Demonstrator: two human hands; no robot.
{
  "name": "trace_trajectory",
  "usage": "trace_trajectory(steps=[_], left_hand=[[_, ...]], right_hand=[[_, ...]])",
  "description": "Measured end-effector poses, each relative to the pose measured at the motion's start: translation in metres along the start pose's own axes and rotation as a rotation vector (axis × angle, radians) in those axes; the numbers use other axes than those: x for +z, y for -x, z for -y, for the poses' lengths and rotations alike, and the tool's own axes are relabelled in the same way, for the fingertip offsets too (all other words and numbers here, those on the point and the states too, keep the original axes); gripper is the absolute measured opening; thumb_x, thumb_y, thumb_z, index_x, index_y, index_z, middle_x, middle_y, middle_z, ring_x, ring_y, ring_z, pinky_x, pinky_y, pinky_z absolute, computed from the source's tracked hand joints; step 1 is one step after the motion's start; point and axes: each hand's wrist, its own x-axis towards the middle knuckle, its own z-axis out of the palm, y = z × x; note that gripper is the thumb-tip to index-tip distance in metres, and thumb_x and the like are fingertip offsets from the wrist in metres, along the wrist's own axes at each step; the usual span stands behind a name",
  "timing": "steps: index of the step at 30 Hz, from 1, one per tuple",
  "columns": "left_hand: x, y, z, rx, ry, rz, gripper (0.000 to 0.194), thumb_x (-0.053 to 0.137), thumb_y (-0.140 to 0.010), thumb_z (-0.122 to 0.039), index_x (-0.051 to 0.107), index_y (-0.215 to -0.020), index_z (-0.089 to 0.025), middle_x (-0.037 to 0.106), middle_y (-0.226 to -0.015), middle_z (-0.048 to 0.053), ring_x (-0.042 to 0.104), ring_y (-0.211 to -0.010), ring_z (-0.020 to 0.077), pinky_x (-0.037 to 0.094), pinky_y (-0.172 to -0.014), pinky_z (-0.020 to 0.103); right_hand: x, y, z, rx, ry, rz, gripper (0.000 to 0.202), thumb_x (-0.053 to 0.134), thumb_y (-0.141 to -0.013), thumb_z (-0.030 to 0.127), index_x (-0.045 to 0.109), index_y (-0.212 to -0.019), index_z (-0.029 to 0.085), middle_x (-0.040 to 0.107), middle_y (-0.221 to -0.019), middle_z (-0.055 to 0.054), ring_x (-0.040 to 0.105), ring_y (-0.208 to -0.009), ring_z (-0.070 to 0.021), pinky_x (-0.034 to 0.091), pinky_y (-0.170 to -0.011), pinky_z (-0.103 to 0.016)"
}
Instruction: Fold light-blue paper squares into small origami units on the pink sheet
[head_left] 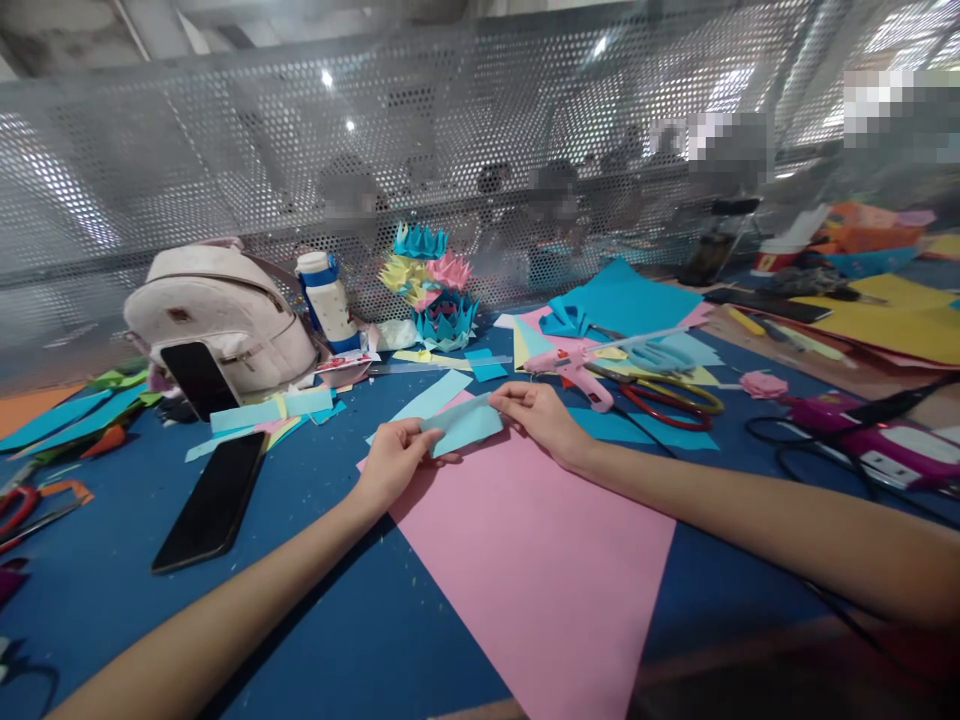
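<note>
Between my two hands is a light blue strip of paper [466,425], held a little above a large pink sheet of paper [540,560]. My left hand [396,460] pinches its left end between thumb and fingers. At the upper right corner, my right hand [541,418] grips the strip with its fingertips. More light blue paper [431,398] lies just behind the strip. A pink glue gun [566,368] rests beyond my right hand, beside scissors with red and yellow handles [667,400].
A black phone [214,500] lies on the blue table [330,620], left of my left hand. Behind are a white backpack [217,310], a bottle [328,300] and folded paper flowers [431,285]. A purple power strip [870,440] with black cables sits at right. A perforated metal screen [262,170] stands at the back.
</note>
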Motion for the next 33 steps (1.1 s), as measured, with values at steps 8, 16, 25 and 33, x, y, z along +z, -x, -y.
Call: trace_trajectory(steps=[8,16,25,33], left_hand=[[-0.001,0.000,0.003,-0.006,0.017,0.006,0.033,0.068,-0.075,-0.047,0.055,-0.068,-0.018,0.067,-0.056,0.001,0.074,-0.065,0.0265,0.048,-0.056,0.027],[0.001,0.000,0.001,0.008,0.011,-0.001,0.032,0.067,-0.076,-0.045,0.055,-0.066,-0.017,0.067,-0.053,0.002,0.073,-0.063,0.0255,0.044,-0.051,0.024],[0.002,0.003,-0.006,0.010,0.062,0.019,0.032,0.069,-0.075,-0.047,0.062,-0.073,-0.016,0.072,-0.057,0.004,0.072,-0.060,0.0232,0.051,-0.056,0.028],[0.001,0.004,-0.008,0.003,0.133,-0.006,0.037,0.073,-0.071,-0.050,0.063,-0.075,-0.014,0.072,-0.058,0.005,0.072,-0.059,0.0239,0.055,-0.058,0.030]], right_hand=[[0.000,-0.001,-0.003,-0.039,-0.025,-0.026,0.032,0.077,-0.066,0.043,0.062,-0.074,0.016,0.063,-0.075,-0.003,0.056,-0.068,-0.0139,0.045,-0.060,-0.026],[0.002,0.001,0.001,-0.062,0.022,-0.016,0.033,0.065,-0.077,0.049,0.057,-0.073,0.017,0.053,-0.064,0.002,0.049,-0.060,-0.0120,0.040,-0.053,-0.024],[0.006,0.007,0.005,-0.071,0.054,-0.008,0.033,0.061,-0.081,0.050,0.053,-0.075,0.019,0.048,-0.061,0.004,0.045,-0.054,-0.0105,0.034,-0.046,-0.022],[0.004,0.005,0.003,-0.042,0.078,0.043,0.040,0.071,-0.073,0.052,0.052,-0.070,0.017,0.056,-0.057,0.002,0.058,-0.051,-0.0125,0.044,-0.049,-0.024]])
